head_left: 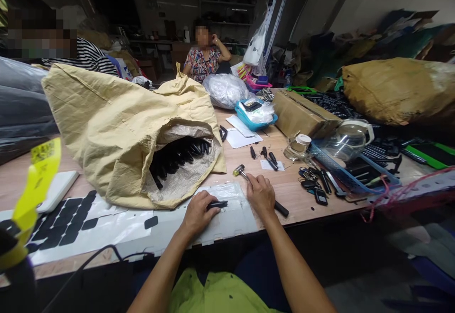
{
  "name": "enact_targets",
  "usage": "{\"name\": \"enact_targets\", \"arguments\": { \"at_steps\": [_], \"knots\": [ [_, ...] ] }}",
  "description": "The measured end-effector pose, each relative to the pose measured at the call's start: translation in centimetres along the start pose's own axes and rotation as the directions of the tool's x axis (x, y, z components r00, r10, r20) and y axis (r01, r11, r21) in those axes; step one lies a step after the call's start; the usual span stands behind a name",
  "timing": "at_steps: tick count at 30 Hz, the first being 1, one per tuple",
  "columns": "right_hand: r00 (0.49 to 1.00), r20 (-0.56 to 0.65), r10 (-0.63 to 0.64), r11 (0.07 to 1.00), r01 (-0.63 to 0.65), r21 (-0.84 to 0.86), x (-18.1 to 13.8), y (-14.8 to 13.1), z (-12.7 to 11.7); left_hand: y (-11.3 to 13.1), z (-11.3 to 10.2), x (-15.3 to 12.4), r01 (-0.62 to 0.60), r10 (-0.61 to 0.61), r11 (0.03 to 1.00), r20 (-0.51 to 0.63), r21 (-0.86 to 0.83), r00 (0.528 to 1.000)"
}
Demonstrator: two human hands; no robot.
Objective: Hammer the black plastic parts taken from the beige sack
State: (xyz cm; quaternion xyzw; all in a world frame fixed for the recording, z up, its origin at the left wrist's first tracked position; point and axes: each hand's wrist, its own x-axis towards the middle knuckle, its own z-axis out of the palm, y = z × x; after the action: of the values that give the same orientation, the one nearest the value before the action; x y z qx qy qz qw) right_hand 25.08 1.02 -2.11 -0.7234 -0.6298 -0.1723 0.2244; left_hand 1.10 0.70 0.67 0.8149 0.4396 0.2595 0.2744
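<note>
My left hand [199, 214] pinches a slim black part [217, 204], pressed down on a pale board [232, 218] at the table's front edge. My right hand [261, 195] is closed around a small hammer [281, 208], its head, with a yellowish face, pointing away to the left and its black handle end sticking out below the palm. The hammer lies low over the table, just right of the board. Beyond my left hand a cream cloth sack [117, 128] lies open towards me, with many black pieces [174, 161] inside.
Black stickers on a white sheet [106, 225] lie left. Right are loose black pieces [272, 160], keys [308, 175], a clear jar [297, 148], a blue basket [384, 180] and a cardboard box [302, 114]. A blue tray [265, 124] stands farther back. Two people sit across the table.
</note>
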Motion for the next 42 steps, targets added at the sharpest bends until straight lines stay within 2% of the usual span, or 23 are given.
{"name": "enact_targets", "arguments": {
  "at_steps": [25, 42],
  "knots": [
    [1.0, -0.017, 0.003, 1.0, -0.003, -0.007, 0.07, -0.2, -0.11, 0.0, 0.01, -0.05, 0.006, -0.005, 1.0, -0.008, 0.006, 1.0],
    [1.0, 0.019, 0.01, 1.0, -0.01, -0.003, 0.11, -0.25, -0.29, 0.0, -0.16, -0.03, 0.008, -0.008, 1.0, 0.006, -0.005, 1.0]
  ]
}}
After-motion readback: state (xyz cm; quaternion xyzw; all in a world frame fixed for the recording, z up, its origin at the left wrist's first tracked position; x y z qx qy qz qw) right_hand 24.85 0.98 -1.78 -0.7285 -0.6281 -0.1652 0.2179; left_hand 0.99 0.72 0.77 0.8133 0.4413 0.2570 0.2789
